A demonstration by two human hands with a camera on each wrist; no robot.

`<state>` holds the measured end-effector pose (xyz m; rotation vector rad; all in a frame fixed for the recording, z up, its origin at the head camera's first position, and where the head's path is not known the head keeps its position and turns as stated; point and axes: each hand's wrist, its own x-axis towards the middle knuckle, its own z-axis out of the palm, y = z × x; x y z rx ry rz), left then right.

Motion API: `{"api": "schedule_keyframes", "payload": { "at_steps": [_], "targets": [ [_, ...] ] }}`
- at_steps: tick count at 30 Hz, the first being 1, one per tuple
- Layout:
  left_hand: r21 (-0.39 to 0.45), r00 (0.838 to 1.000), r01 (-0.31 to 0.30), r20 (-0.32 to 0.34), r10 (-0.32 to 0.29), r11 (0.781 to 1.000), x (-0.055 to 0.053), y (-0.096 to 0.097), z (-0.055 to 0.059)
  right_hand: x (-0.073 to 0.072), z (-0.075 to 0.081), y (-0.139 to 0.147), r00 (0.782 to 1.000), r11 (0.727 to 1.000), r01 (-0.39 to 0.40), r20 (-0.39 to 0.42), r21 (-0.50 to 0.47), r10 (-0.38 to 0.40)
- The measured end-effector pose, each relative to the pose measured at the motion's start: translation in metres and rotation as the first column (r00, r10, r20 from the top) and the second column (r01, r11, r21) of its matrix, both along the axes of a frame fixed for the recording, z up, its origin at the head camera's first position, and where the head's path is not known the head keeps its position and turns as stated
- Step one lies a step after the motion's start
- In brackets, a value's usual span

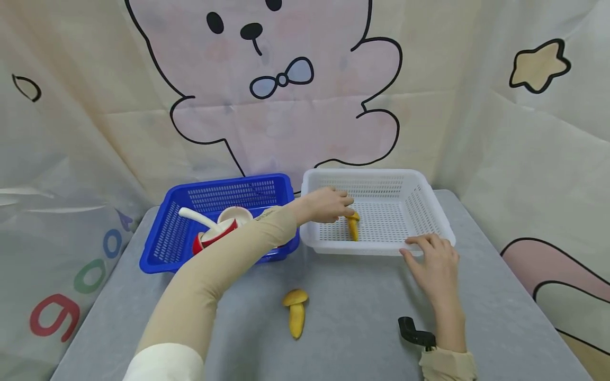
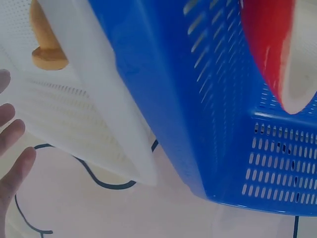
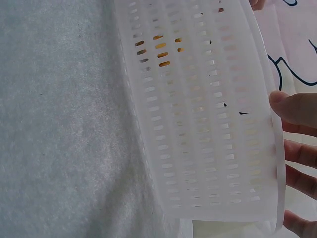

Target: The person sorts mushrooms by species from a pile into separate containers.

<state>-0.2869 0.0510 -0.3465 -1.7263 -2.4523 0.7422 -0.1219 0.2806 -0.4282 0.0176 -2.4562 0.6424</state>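
My left hand (image 1: 329, 205) hangs over the left part of the white basket (image 1: 381, 247), its fingers loosely spread. Just below it, a yellow toy mushroom (image 1: 353, 228) lies on the basket floor. The left wrist view shows that mushroom (image 2: 48, 55) apart from the fingers (image 2: 12, 136). With my right hand (image 1: 436, 267) I hold the basket's front rim near its right corner. In the right wrist view the thumb (image 3: 292, 106) lies over the rim and the fingers reach behind it. A second yellow mushroom (image 1: 296, 313) lies on the table in front of the baskets.
To the left stands a blue basket (image 1: 164, 233), partly behind my left arm. It holds a red-and-white piece with a white handle (image 1: 196, 217) and a white round bowl-like piece (image 1: 235, 214). A black bent piece (image 1: 415, 333) shows beside my right wrist. Printed cloth hangs behind the grey table (image 1: 352, 317).
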Motion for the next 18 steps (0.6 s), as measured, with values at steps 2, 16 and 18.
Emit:
{"api": "schedule_keyframes", "payload": {
  "at_steps": [2, 16, 18],
  "targets": [
    [0.025, 1.000, -0.009, 0.004, 0.009, 1.000, 0.003, -0.002, 0.002, 0.000, 0.000, 0.000, 1.000, 1.000, 0.001, -0.002, 0.001, -0.001],
    [0.204, 1.000, -0.025, 0.000, 0.026, 0.979, 0.035, -0.017, 0.019, -0.001, 0.001, 0.000, 1.000, 1.000, -0.004, 0.013, -0.003, 0.004],
    [0.214, 1.000, -0.023, -0.007, 0.025, 0.976, 0.040, -0.020, 0.019, -0.001, 0.001, 0.000, 1.000, 1.000, -0.005, 0.011, -0.003, 0.005]
  ]
}}
